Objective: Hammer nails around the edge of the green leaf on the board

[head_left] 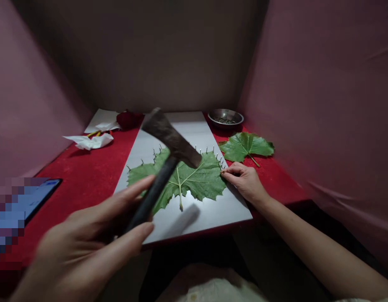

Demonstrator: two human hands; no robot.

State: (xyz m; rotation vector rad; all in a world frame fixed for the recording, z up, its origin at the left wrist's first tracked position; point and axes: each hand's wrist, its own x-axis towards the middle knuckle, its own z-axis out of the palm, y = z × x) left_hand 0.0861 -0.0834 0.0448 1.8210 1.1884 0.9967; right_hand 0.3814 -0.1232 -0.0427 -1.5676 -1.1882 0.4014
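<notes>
My left hand (89,243) is closed around the dark handle of a hammer (173,142), held up in front of the board with its metal head raised. Below it, a large green leaf (203,180) lies vein side up on a white board (225,216). Several thin upright nails (207,149) stand along the leaf's far and side edges. At the leaf's right edge, my right hand (247,180) pinches a small nail (223,170) between thumb and fingertips, beside other standing nails. The hammer hides part of the leaf's middle.
A metal bowl (214,122) of nails stands at the back right, with a second leaf (244,144) nearer on the red cloth (87,172). Crumpled white tissue (93,142), yellow-handled items and a dark red ball (127,120) sit back left. A phone (39,197) lies left.
</notes>
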